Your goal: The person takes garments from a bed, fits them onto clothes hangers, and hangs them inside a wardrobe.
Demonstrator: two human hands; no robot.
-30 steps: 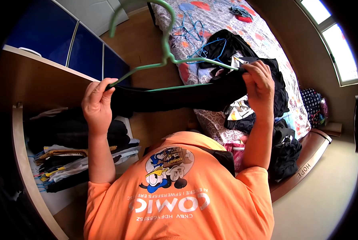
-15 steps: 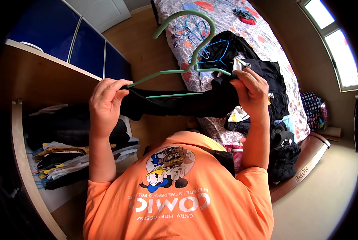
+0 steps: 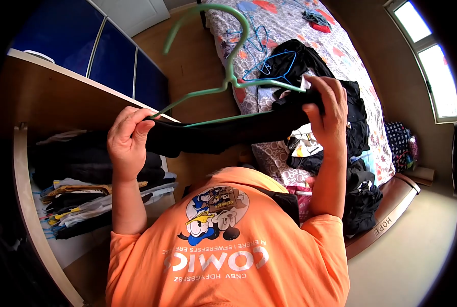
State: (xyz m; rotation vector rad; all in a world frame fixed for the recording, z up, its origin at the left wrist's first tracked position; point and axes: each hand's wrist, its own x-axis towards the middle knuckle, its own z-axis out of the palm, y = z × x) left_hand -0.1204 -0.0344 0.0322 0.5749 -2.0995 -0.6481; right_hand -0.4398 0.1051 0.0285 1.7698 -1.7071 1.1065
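A green hanger (image 3: 230, 77) is held up in front of me, its hook pointing away and curving left. Black cloth (image 3: 223, 135) hangs on it, stretched between my hands. My left hand (image 3: 131, 134) pinches the hanger's left end together with the cloth. At the other end, my right hand (image 3: 326, 105) grips the cloth where it meets the hanger's tip, with fingers and thumb closed. A green lower bar shows partly above the cloth.
A patterned bed (image 3: 341, 51) on the right holds blue hangers (image 3: 290, 65) and dark clothes (image 3: 360, 110). At left, a wardrobe (image 3: 21, 169) holds stacked clothes (image 3: 88, 204). Blue cabinet doors (image 3: 111, 61) stand behind it, with wooden floor (image 3: 185, 66) between.
Over the last second the hanger's hook swung right, then partly back left. Both hands kept their hold, drawing closer together and then apart again, with the cloth shifting along.
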